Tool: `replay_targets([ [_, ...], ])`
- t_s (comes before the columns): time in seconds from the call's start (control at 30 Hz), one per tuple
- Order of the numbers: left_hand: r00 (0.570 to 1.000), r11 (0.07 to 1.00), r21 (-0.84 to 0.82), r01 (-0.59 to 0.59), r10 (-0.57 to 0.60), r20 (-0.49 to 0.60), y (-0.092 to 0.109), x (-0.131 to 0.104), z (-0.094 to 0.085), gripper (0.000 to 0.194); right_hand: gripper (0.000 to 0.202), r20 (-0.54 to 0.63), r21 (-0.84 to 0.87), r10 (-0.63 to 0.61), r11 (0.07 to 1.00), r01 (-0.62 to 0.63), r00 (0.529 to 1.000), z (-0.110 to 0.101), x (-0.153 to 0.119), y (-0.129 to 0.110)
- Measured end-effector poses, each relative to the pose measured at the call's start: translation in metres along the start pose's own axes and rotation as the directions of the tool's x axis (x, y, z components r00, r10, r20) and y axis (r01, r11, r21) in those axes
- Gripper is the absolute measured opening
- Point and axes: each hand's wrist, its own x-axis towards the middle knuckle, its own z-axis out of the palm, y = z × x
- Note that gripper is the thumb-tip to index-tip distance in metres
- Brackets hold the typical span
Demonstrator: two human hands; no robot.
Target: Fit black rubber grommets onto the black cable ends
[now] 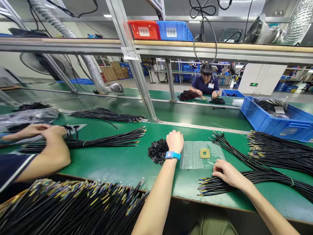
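My left hand (175, 141), with a blue wrist strap (173, 155), is closed at the right edge of a pile of small black parts (157, 151); what its fingers hold, if anything, is hidden. My right hand (226, 173) has its fingers curled together above a bundle of black cables (212, 186) with coloured wire ends; I cannot make out anything between them. Between my hands a clear plastic bag (190, 156) lies flat on the green table (110, 166), with a square yellowish piece (204, 153) with a round hole on it.
More cable bundles (281, 150) and a blue bin (281, 122) are at the right. Cables (68, 209) fill a box at the lower left. A co-worker's arm (52, 151) reaches in from the left. Another person (205, 83) sits across, beyond a metal frame post (139, 71).
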Motion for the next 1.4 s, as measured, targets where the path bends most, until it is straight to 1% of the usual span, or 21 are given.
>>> replay_targets([
  [0.07, 0.997, 0.997, 0.038, 0.072, -0.072, 0.004, -0.017, 0.006, -0.004, 0.031, 0.009, 0.019, 0.044, -0.018, 0.999, 0.017, 1.000, -0.001, -0.002, 0.000],
  [0.17, 0.993, 0.993, 0.022, 0.118, -0.119, 0.020, -0.035, 0.012, -0.002, 0.030, 0.007, 0.074, 0.077, -0.044, 0.996, 0.038, 0.996, -0.002, -0.003, -0.001],
  [0.27, 0.991, 0.991, -0.047, 0.128, -0.126, 0.043, -0.039, 0.015, 0.007, 0.031, 0.013, 0.124, 0.066, -0.090, 0.994, 0.082, 0.988, -0.005, -0.002, -0.006],
  [0.33, 0.992, 0.986, -0.115, 0.120, -0.114, 0.054, -0.036, 0.015, 0.012, 0.028, 0.017, 0.121, 0.049, -0.121, 0.992, 0.116, 0.985, -0.007, 0.000, -0.010],
  [0.4, 0.994, 0.977, -0.186, 0.104, -0.097, 0.049, -0.033, 0.016, 0.015, 0.025, 0.018, 0.073, 0.052, -0.113, 0.993, 0.109, 0.991, -0.009, 0.004, -0.012],
  [0.5, 0.997, 0.958, -0.276, 0.081, -0.080, 0.016, -0.030, 0.016, 0.015, 0.025, 0.019, -0.064, 0.112, -0.025, 0.993, 0.032, 0.998, -0.011, 0.014, -0.009],
  [0.57, 0.997, 0.948, -0.312, 0.071, -0.077, -0.010, -0.028, 0.017, 0.014, 0.026, 0.018, -0.196, 0.138, 0.034, 0.990, -0.007, 0.980, -0.009, 0.025, -0.002],
  [0.63, 0.996, 0.925, -0.375, 0.057, -0.078, -0.041, -0.025, 0.018, 0.014, 0.026, 0.016, -0.335, 0.137, 0.068, 0.990, -0.023, 0.940, -0.003, 0.038, 0.008],
  [0.7, 0.993, 0.843, -0.534, 0.056, -0.103, -0.060, -0.020, 0.020, 0.014, 0.025, 0.014, -0.428, 0.134, 0.087, 0.990, -0.032, 0.899, 0.007, 0.048, 0.018],
  [0.77, 0.988, 0.668, -0.740, 0.076, -0.152, -0.035, -0.012, 0.023, 0.014, 0.023, 0.014, -0.467, 0.116, 0.086, 0.993, -0.035, 0.880, 0.016, 0.054, 0.027],
  [0.8, 0.985, 0.562, -0.822, 0.090, -0.170, -0.009, -0.007, 0.025, 0.014, 0.023, 0.014, -0.471, 0.098, 0.076, 0.995, -0.034, 0.879, 0.020, 0.055, 0.030],
  [0.87, 0.985, 0.385, -0.916, 0.109, -0.166, 0.048, 0.003, 0.029, 0.012, 0.027, 0.014, -0.463, 0.043, 0.048, 0.999, -0.031, 0.885, 0.025, 0.054, 0.033],
  [0.93, 0.988, 0.259, -0.958, 0.123, -0.125, 0.093, 0.014, 0.032, 0.011, 0.033, 0.014, -0.425, -0.043, 0.019, 0.998, -0.041, 0.905, 0.026, 0.051, 0.032],
  [1.0, 0.988, 0.181, -0.973, 0.146, -0.082, 0.133, 0.024, 0.031, 0.012, 0.039, 0.018, -0.347, -0.197, -0.002, 0.978, -0.071, 0.938, 0.024, 0.049, 0.028],
  [1.07, 0.983, 0.135, -0.974, 0.181, -0.057, 0.175, 0.033, 0.028, 0.017, 0.041, 0.022, -0.243, -0.387, -0.016, 0.919, -0.082, 0.970, 0.022, 0.047, 0.023],
  [1.13, 0.974, 0.101, -0.968, 0.228, -0.025, 0.227, 0.039, 0.021, 0.023, 0.043, 0.024, -0.168, -0.518, -0.018, 0.852, -0.072, 0.986, 0.020, 0.047, 0.018],
  [1.17, 0.966, 0.077, -0.963, 0.257, 0.003, 0.258, 0.041, 0.018, 0.026, 0.043, 0.024, -0.152, -0.547, -0.016, 0.834, -0.071, 0.988, 0.019, 0.046, 0.016],
  [1.23, 0.945, 0.010, -0.949, 0.316, 0.082, 0.316, 0.043, 0.011, 0.029, 0.043, 0.023, -0.167, -0.545, 0.001, 0.833, -0.094, 0.986, 0.019, 0.046, 0.014],
  [1.3, 0.923, -0.069, -0.929, 0.365, 0.161, 0.350, 0.044, 0.006, 0.029, 0.040, 0.022, -0.237, -0.469, 0.033, 0.872, -0.144, 0.971, 0.019, 0.046, 0.013],
  [1.33, 0.915, -0.106, -0.918, 0.382, 0.187, 0.359, 0.045, 0.005, 0.028, 0.038, 0.022, -0.293, -0.403, 0.049, 0.899, -0.170, 0.955, 0.019, 0.045, 0.014],
  [1.4, 0.898, -0.153, -0.897, 0.415, 0.224, 0.378, 0.046, 0.002, 0.025, 0.036, 0.023, -0.428, -0.240, 0.072, 0.952, -0.191, 0.901, 0.018, 0.045, 0.015],
])
